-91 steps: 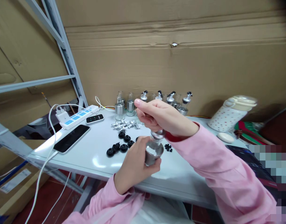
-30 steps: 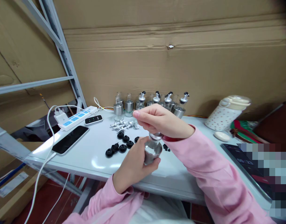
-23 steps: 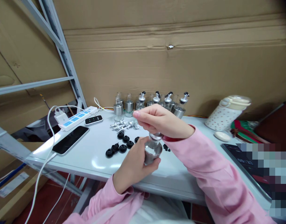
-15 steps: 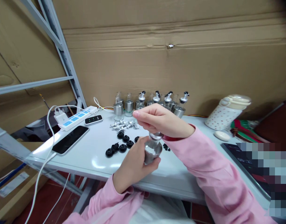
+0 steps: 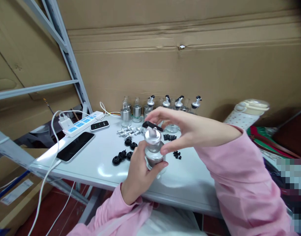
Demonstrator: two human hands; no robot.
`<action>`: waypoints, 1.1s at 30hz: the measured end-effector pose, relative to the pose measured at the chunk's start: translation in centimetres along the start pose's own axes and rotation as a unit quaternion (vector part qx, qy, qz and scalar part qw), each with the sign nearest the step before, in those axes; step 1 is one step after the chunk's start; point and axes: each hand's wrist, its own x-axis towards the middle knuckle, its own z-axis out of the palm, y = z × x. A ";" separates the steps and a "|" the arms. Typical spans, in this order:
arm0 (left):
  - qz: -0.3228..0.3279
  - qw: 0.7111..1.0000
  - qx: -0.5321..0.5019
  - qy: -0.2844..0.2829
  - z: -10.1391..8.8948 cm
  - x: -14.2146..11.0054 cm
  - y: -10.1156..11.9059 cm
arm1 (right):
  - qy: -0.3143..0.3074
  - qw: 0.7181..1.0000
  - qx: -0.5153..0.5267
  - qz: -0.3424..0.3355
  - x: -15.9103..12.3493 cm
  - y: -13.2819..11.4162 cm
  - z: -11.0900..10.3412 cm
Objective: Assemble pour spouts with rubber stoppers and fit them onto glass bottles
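My left hand is wrapped round the lower part of a glass oil bottle with a metal sleeve, held tilted over the table. On its neck sits a silver pourer spout with a black flip lid. My right hand arches over the bottle's right side, fingers spread and thumb beside the bottle's shoulder; whether the thumb touches cannot be made out. Black round stoppers lie left of my hands, with silver spout pieces behind them. Small black parts lie to the right.
More bottles stand in a row at the back, several with spouts. On the left are a power strip, a black device and a phone. A dotted flask stands right, before a cardboard wall.
My right hand has opened from its closed shape above the bottle and moved right and down beside it. The spout with its black lid now shows on the bottle, which is tilted more.
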 end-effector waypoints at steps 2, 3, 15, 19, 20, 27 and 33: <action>-0.005 1.000 -0.002 0.029 -0.1 0.0 -0.3 | -0.031 0.998 -0.047 0.002 0.3 0.1 0.6; -0.004 0.999 -0.002 0.040 -0.1 0.0 -0.4 | -0.039 0.997 -0.065 0.001 0.6 0.2 1.0; 0.104 0.964 0.003 0.247 0.5 0.6 -0.6 | 0.256 0.958 -0.125 -0.033 5.5 0.6 2.2; 0.115 0.963 0.004 0.244 0.4 0.6 -0.5 | 0.373 0.918 -0.134 -0.023 7.6 4.0 2.7; 0.108 0.965 0.008 0.238 0.4 0.5 -0.5 | 0.388 0.912 -0.132 -0.017 7.9 5.2 3.0; 0.085 0.979 0.015 0.183 0.3 0.1 -0.4 | 0.406 0.903 -0.128 0.056 9.0 11.5 4.5; 0.078 0.985 0.026 0.153 0.3 0.3 -0.3 | 0.413 0.897 -0.129 0.095 9.4 12.6 5.7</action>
